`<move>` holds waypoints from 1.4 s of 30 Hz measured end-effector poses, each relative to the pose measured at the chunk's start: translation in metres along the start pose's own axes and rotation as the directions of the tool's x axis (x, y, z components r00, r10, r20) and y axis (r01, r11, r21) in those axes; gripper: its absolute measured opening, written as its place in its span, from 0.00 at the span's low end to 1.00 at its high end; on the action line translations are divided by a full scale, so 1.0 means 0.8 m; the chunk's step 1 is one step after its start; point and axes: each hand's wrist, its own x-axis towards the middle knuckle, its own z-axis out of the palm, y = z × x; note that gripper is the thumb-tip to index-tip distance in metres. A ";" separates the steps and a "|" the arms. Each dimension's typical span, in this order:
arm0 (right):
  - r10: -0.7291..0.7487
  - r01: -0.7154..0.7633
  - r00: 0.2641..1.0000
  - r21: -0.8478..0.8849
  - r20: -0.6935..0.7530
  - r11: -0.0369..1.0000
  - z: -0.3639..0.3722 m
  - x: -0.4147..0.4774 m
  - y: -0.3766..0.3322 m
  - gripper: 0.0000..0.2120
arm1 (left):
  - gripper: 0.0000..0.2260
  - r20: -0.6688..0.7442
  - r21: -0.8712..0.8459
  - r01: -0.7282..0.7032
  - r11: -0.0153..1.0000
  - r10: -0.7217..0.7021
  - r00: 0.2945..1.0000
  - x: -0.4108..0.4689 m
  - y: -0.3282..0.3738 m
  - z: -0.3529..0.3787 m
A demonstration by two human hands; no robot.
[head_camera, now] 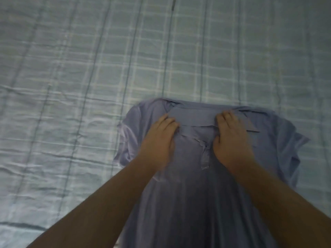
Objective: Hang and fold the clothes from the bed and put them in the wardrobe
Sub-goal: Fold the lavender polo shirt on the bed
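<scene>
Lying front-up on the bed, a lavender-blue short-sleeved polo shirt of soft knit fabric (193, 194) has its collar pointed away from the viewer and its lower body running off the bottom edge of the view. Beneath it spreads a pale blue-green checked bedsheet (80, 77), lightly creased, with darker stripes running away from the viewer. The left hand (158, 138) lies palm-down on the shirt at the left end of the collar, fingers bunched against the cloth; the right hand (231, 138) lies likewise at the right end. The hands are apart, one on each side of the button placket, which runs down between them. Whether the fingers pinch the fabric or merely press it flat cannot be told, as the frame is slightly blurred. The left sleeve edge is rumpled and reaches out onto the sheet; the right sleeve edge folds over itself near the right border of the view. The far collar edge forms a nearly straight line across the shirt. Open sheet extends widely beyond the collar and to the left; only a narrow strip shows to the right.
</scene>
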 end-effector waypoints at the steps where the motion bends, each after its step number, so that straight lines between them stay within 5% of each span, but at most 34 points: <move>1: -0.007 0.008 1.000 0.081 -0.014 0.997 0.001 -0.002 -0.025 0.28 | 0.19 -0.061 -0.035 0.046 0.998 -0.048 0.997 -0.017 -0.010 -0.016; 6: -0.108 0.112 0.994 0.264 -0.030 0.958 0.020 -0.019 -0.157 0.27 | 0.20 -0.281 -0.099 0.452 0.887 -0.461 0.842 -0.082 -0.085 -0.085; 9: -0.159 0.147 0.987 0.343 0.008 0.928 0.045 -0.023 -0.212 0.26 | 0.20 -0.151 -0.263 0.665 0.699 -0.711 0.687 -0.083 -0.120 -0.105; 14: -0.179 0.143 0.980 0.316 0.088 0.938 0.086 -0.025 -0.250 0.30 | 0.21 0.180 -0.079 0.525 0.847 -0.506 0.844 -0.057 -0.142 -0.110; 19: -0.144 0.113 0.985 0.277 0.095 0.954 0.093 -0.031 -0.260 0.33 | 0.09 0.086 -0.209 0.527 0.824 -0.521 0.849 -0.047 -0.131 -0.116; 25: -0.140 0.131 0.990 0.215 0.030 0.968 0.083 -0.032 -0.278 0.29 | 0.07 -0.021 -0.597 0.583 0.551 -0.738 0.675 -0.085 -0.131 -0.142; 33: -0.154 0.141 0.976 0.096 0.154 0.985 0.104 -0.017 -0.307 0.30 | 0.09 0.116 -0.718 0.656 0.233 -0.889 0.443 -0.122 -0.154 -0.132; 36: -0.132 0.129 0.979 0.028 0.156 0.991 0.118 -0.018 -0.308 0.31 | 0.11 0.268 -0.731 0.670 0.132 -0.847 0.460 -0.126 -0.150 -0.136; 39: -0.132 0.125 0.980 0.055 0.149 0.991 0.119 -0.018 -0.307 0.31 | 0.10 0.563 -0.813 0.517 -0.267 -0.585 0.584 -0.125 -0.148 -0.149; 40: -0.135 0.121 0.980 0.104 0.145 0.987 0.116 -0.017 -0.306 0.31 | 0.08 0.602 -0.792 0.530 -0.303 -0.526 0.601 -0.125 -0.147 -0.155; 42: -0.134 0.100 0.981 0.235 0.137 0.967 0.112 -0.015 -0.300 0.32 | 0.03 0.577 -0.775 0.615 -0.143 -0.556 0.598 -0.127 -0.151 -0.154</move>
